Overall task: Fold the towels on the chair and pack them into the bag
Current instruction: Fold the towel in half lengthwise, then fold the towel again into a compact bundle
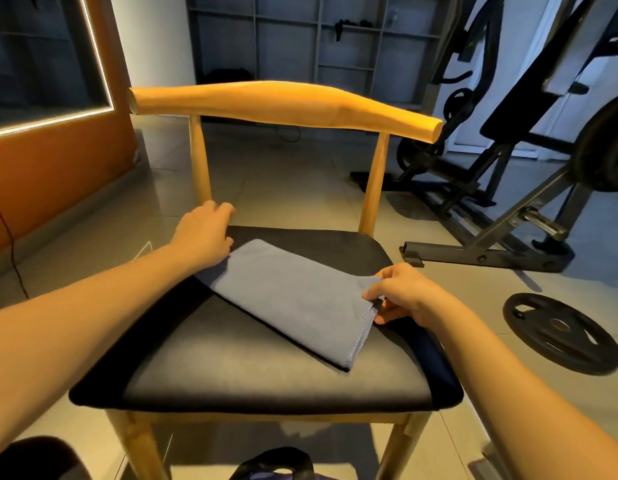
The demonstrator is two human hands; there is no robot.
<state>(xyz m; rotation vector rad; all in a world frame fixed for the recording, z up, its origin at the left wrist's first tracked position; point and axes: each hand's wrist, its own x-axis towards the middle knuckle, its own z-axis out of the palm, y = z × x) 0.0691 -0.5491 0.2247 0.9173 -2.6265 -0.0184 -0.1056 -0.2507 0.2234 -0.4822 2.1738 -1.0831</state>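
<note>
A grey-blue towel (pixel 293 299) lies folded into a long strip, set diagonally across the black seat of a wooden chair (pixel 231 375). My left hand (pixel 203 233) is at the seat's rear left corner with fingers curled, gripping the towel's far left end. A darker cloth edge (pixel 210 273) shows under that end. My right hand (pixel 401 292) pinches the towel's right end between thumb and fingers, near the seat's right edge. The bag (pixel 276 467), dark with black handles, peeks in at the bottom edge below the chair's front.
The chair's curved wooden backrest (pixel 283 102) rises behind the seat. A weight bench and gym machine (pixel 508 188) stand to the right, and a black weight plate (pixel 560 332) lies on the tiled floor. An orange wall with a lit mirror (pixel 41 98) is on the left.
</note>
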